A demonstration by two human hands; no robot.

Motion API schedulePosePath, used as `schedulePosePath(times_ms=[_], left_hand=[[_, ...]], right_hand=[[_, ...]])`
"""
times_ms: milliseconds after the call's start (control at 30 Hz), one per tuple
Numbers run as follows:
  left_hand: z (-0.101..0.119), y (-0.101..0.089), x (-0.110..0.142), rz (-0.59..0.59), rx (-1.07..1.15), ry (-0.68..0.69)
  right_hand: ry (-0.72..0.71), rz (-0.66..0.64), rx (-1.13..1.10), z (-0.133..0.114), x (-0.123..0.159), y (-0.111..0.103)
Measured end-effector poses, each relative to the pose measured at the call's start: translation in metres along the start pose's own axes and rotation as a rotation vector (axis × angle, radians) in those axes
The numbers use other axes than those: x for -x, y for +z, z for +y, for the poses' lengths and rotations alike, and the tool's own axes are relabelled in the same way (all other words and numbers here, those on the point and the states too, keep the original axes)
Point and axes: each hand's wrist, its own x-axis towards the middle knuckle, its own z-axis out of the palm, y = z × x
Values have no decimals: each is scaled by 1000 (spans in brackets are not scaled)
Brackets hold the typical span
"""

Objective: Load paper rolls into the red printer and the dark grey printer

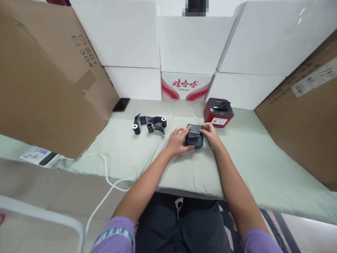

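A small dark boxy device, which looks like a portable printer (195, 137), rests on the cloth-covered table (237, 158) in front of me. My left hand (177, 141) grips its left side, with the thumb along the near edge and the fingers at the far left corner. At the far right corner, my right hand (210, 135) holds the edge between thumb and fingers. A flat grey panel tops its far half; a dark shiny strip lies across the middle. Left of it are black rolls (136, 129) with loose, unrolled strips.
A red and black printer (219, 112) with a black strip on top stands to the right. At the back left lies a phone (121, 104). Cardboard boxes (47, 77) flank both sides, with white boxes (189, 45) behind. A white cable (105, 165) hangs over the front edge.
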Motion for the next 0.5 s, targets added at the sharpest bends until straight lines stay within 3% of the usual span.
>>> schedulePosePath(times_ms=[167,500], left_hand=[[1,2,-1,-13,-12,-37],[1,3,-1,28,15,-43]], right_hand=[[-7,-56,10,1,2,0],[-11,-15,-75,4,8,4]])
